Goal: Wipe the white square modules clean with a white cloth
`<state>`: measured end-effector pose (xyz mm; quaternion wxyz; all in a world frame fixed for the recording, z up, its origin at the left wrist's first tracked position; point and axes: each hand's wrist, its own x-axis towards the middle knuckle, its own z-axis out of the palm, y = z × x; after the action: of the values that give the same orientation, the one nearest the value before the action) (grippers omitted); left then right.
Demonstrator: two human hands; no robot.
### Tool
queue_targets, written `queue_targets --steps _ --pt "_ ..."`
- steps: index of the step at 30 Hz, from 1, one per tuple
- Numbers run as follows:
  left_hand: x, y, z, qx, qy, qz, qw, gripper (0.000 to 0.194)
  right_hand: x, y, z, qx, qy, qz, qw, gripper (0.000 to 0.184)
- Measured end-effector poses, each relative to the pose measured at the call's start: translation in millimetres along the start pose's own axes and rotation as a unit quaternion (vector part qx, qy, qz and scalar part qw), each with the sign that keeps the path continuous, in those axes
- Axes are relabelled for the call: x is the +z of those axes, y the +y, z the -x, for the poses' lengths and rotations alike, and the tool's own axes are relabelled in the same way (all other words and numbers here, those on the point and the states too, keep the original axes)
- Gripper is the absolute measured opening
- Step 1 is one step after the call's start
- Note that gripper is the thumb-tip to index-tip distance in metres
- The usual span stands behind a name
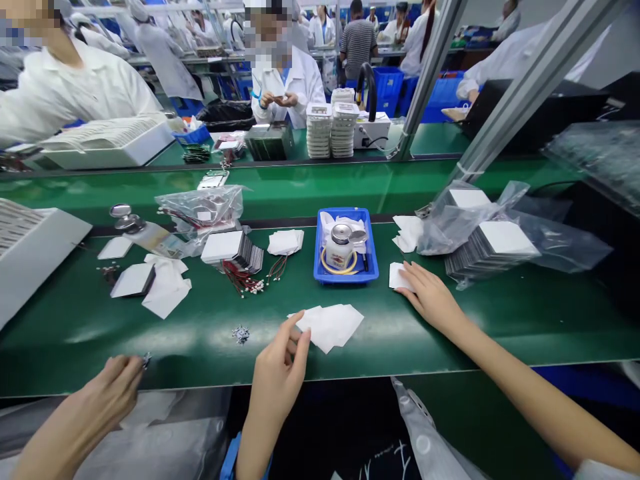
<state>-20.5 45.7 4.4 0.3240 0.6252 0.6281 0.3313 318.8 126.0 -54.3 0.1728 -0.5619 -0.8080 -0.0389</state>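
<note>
My left hand [281, 360], with a blue band at the wrist, is over the near left end of loose white paper sheets [336, 327]. Its thumb and index fingertips are apart at the sheets' edge; the other fingers curl in. My right hand [431, 295] grips a small flat white rectangular piece [399, 276] on the green table, fingers over its top and thumb along its near edge. Beyond both hands is a blue tray [345, 280] holding a metal-capped bottle [340, 247], a yellow ring and white wipes.
A co-worker's hand [107, 390] pinches small grey bits at left. Stacked white-topped flat pieces [230, 248] with red wires stand at centre left. Another stack [493, 250] sits by plastic bags at right. A metal post [425, 73] rises beyond. Small grey bits [241, 335] lie on the table.
</note>
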Motion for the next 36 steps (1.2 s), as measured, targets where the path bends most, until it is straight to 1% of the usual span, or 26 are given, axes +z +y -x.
queue_targets --steps 2,4,6,7,8,9,10,12,14,16,17,18,20,22,24,26,28,31,34,36 --pt "3.0 -1.2 4.8 -0.003 -0.005 0.023 1.000 0.038 -4.9 -1.7 -1.5 -0.012 0.014 0.027 0.999 0.044" --pt "2.3 -3.7 8.4 -0.009 -0.012 0.053 0.998 0.038 -16.3 -4.6 -5.9 0.017 0.039 0.019 0.999 0.047" --pt "-1.4 -7.5 11.6 -0.024 -0.026 0.101 0.994 0.038 -33.9 -11.0 -11.8 0.071 0.057 -0.041 0.995 0.048" --pt "-3.6 -9.5 13.0 -0.036 -0.035 0.129 0.990 0.038 -43.9 -16.8 -14.9 0.095 0.051 -0.086 0.990 0.048" --pt "-5.7 -11.1 14.1 -0.048 -0.042 0.158 0.985 0.039 -53.7 -24.9 -17.9 0.105 0.027 -0.144 0.984 0.046" --pt "-7.1 -12.0 14.9 -0.058 -0.048 0.185 0.980 0.039 -62.5 -35.1 -20.6 0.099 -0.018 -0.204 0.974 0.044" --pt "-7.6 -11.8 15.5 -0.067 -0.053 0.209 0.974 0.040 -69.5 -47.4 -22.9 0.082 -0.072 -0.256 0.961 0.042" --pt "-5.2 -7.7 16.5 -0.066 -0.071 0.247 0.964 0.040 -76.2 -75.9 -26.0 0.035 -0.145 -0.339 0.929 0.035" --pt "1.1 0.2 18.4 -0.041 -0.119 0.274 0.953 0.040 -72.8 -105.2 -27.7 -0.010 -0.182 -0.393 0.902 0.033" --pt "8.3 8.1 21.7 -0.021 -0.178 0.290 0.940 0.038 -61.6 -130.7 -30.1 -0.044 -0.186 -0.423 0.886 0.031" --pt "11.2 10.6 24.0 -0.023 -0.195 0.298 0.934 0.036 -54.2 -141.2 -32.2 -0.057 -0.179 -0.433 0.881 0.030" --pt "13.1 11.5 26.7 -0.033 -0.198 0.307 0.930 0.035 -46.2 -150.3 -35.0 -0.070 -0.173 -0.443 0.877 0.028" --pt "13.5 8.3 33.4 -0.066 -0.172 0.324 0.928 0.038 -30.2 -164.8 -42.4 -0.100 -0.176 -0.468 0.860 0.027" --pt "10.4 0.1 41.2 -0.097 -0.147 0.331 0.927 0.039 -15.9 -175.6 -49.9 -0.143 -0.215 -0.491 0.832 0.029" --pt "6.2 -9.2 49.3 -0.126 -0.144 0.326 0.926 0.040 -4.3 -183.5 -54.5 -0.180 -0.251 -0.508 0.804 0.028" --pt "3.4 -15.6 56.2 -0.149 -0.147 0.323 0.923 0.040 4.5 -188.6 -54.6 -0.199 -0.253 -0.525 0.788 0.026" --pt "3.2 -17.5 61.0 -0.166 -0.144 0.326 0.919 0.041 11.0 -191.0 -51.1 -0.203 -0.232 -0.541 0.782 0.025" --pt "6.6 -14.3 63.9 -0.191 -0.131 0.324 0.917 0.041 16.7 -190.4 -44.1 -0.213 -0.200 -0.548 0.784 0.025" --pt "10.9 -10.7 63.9 -0.219 -0.104 0.305 0.921 0.037 18.2 -188.3 -40.8 -0.222 -0.175 -0.556 0.782 0.023" --pt "12.6 -10.2 63.8 -0.221 -0.103 0.303 0.921 0.037 17.6 -187.2 -40.9 -0.220 -0.169 -0.566 0.776 0.020"
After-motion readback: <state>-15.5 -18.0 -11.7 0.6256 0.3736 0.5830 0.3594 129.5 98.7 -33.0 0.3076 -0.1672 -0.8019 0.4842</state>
